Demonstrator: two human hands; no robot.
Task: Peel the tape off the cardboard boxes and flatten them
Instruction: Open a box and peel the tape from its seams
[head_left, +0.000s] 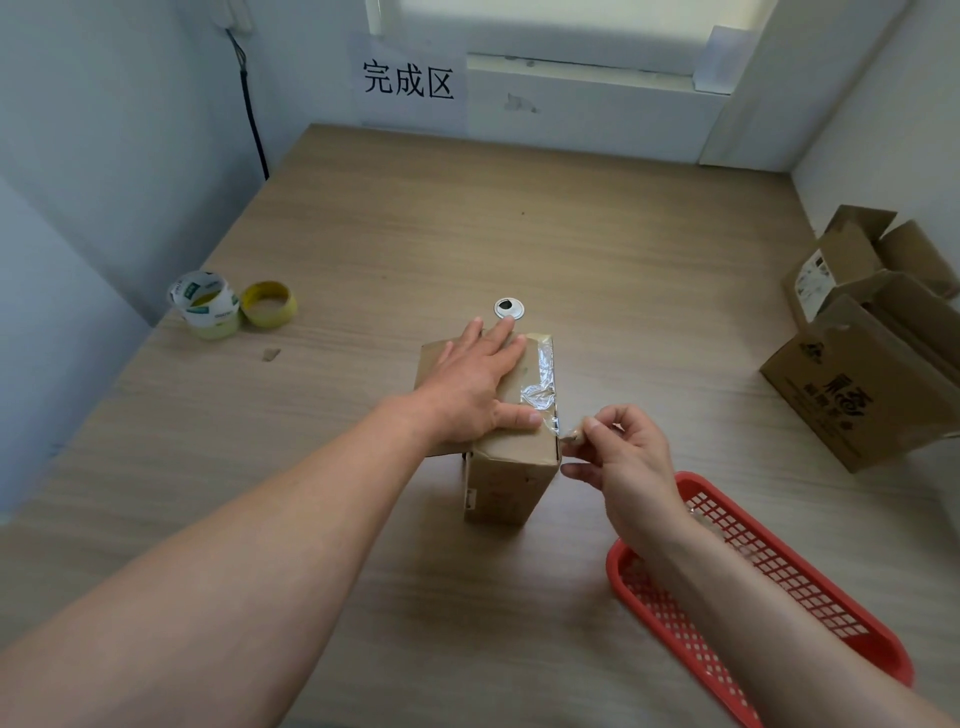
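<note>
The fingers (501, 332) of the left hand (472, 384) are spread straight and pressed flat on top of the box (511, 467), at the centre of the table (363, 234), seemingly so that it cannot slide while tape is pulled. The clear tape (540, 382) lies crumpled along the top's right edge, partly lifted. Its loose end, at the box's 4 o'clock corner, is pinched between thumb and forefinger of the right hand (623, 457). A red basket (810, 613) is set at 5 o'clock, probably for scraps. Green print is seen on the rolls (205, 306) at 10 o'clock, too small to be read. "完成区" is written on the sign (409, 80) at 12 o'clock. Dark characters are printed on the other boxes (872, 405) at 3 o'clock, not surely readable.
</note>
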